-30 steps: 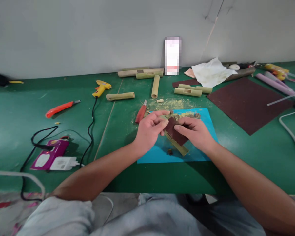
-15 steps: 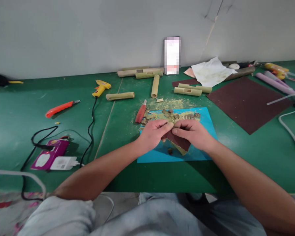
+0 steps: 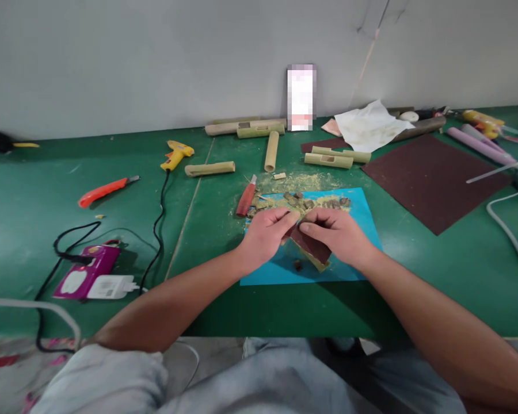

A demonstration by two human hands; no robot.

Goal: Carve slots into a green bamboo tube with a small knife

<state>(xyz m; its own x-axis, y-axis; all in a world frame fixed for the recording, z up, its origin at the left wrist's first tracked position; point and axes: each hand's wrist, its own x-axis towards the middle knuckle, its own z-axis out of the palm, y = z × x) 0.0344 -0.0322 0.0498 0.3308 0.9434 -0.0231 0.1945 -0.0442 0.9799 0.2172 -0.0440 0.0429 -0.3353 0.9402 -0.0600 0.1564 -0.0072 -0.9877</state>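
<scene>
Over a blue sheet point(image 3: 349, 273), my left hand point(image 3: 268, 237) and my right hand point(image 3: 337, 234) meet with thumbs close together. Between them is a folded piece of dark brown sandpaper point(image 3: 314, 244), its yellowish underside showing at the lower edge. Both hands pinch its upper part; whatever lies inside the fold is hidden by the fingers. Small brown chips point(image 3: 309, 204) and yellow-green dust lie just beyond the fingers, and one dark chip point(image 3: 297, 265) rests below them.
A red-handled knife point(image 3: 246, 198) lies left of the sheet. Bamboo tubes point(image 3: 210, 168) stand and lie behind. Farther left are a yellow glue gun point(image 3: 176, 155), an orange cutter point(image 3: 106, 192) and a purple power strip point(image 3: 88, 270). A large brown sheet point(image 3: 435, 184) lies right.
My fingers and the folded sandpaper have shifted very slightly; both hands keep hold of it. The whole view has moved a little.
</scene>
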